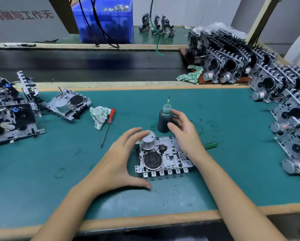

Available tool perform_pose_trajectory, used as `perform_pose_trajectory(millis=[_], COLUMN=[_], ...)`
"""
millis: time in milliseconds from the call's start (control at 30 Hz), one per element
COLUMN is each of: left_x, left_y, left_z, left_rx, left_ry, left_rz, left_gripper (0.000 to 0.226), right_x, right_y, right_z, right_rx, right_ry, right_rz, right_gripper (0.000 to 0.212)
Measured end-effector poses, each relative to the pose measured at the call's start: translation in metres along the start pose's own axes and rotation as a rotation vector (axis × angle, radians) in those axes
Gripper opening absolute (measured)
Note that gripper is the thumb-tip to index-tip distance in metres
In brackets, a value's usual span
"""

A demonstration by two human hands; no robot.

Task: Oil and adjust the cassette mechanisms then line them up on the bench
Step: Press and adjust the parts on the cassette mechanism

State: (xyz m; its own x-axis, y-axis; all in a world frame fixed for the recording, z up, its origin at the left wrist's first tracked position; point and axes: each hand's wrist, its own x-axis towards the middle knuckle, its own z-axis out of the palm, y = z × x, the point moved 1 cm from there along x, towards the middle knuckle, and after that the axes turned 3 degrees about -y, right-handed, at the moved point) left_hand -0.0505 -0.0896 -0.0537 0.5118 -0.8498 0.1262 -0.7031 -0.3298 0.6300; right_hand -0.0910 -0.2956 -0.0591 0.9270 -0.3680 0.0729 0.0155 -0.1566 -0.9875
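Observation:
A cassette mechanism (164, 157) lies flat on the green bench mat (232, 136), with its silver motor (147, 140) and black flywheel facing up. My left hand (121, 159) curves around its left side; the fingertips reach the motor and the thumb lies on the mat in front of it. Just behind the mechanism stands a dark oil bottle (164, 120) with a needle tip. My right hand (184, 131) is beside it, loosely curved, thumb and fingertips at the bottle's right side without closing round it.
A red screwdriver (111, 119) and a rag (99, 116) lie to the left. A green-handled screwdriver (211, 145) sticks out from under my right wrist. Loose mechanisms (10, 115) are piled at the left, and rows of upright mechanisms (284, 101) fill the right. A dark conveyor (84, 63) runs behind.

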Motion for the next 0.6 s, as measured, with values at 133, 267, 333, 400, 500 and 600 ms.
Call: perform_pose_trajectory(millis=[133,267,333,400,500,600], left_x=[0.0007,-0.0002,-0.0008,-0.0019,-0.0029,-0.0017], left_y=[-0.0007,-0.0001,-0.0007,-0.0016,0.0009,0.0077], left_z=[0.0038,0.0059,0.0064,0.0059,0.0072,0.0107], left_rx=[-0.076,-0.118,-0.135,-0.146,-0.112,-0.044], left_ry=[0.027,0.043,0.045,0.032,0.017,0.067], left_rz=[0.008,-0.012,-0.029,-0.046,-0.074,-0.072], left_gripper=[0.102,0.099,0.098,0.102,0.110,0.100], right_x=[-0.0006,-0.0007,-0.0010,-0.0015,-0.0018,-0.0020], right_y=[0.0034,0.0033,0.0032,0.0030,0.0029,0.0025], right_z=[0.0009,0.0005,0.0007,0.0010,0.0012,0.0008], right_rx=[-0.031,-0.060,-0.068,-0.077,-0.075,-0.085], right_ry=[-0.002,0.005,0.007,0.009,0.023,0.023], right_rz=[0.001,0.007,0.009,0.011,0.015,0.016], right_gripper=[0.035,0.033,0.033,0.033,0.033,0.033])
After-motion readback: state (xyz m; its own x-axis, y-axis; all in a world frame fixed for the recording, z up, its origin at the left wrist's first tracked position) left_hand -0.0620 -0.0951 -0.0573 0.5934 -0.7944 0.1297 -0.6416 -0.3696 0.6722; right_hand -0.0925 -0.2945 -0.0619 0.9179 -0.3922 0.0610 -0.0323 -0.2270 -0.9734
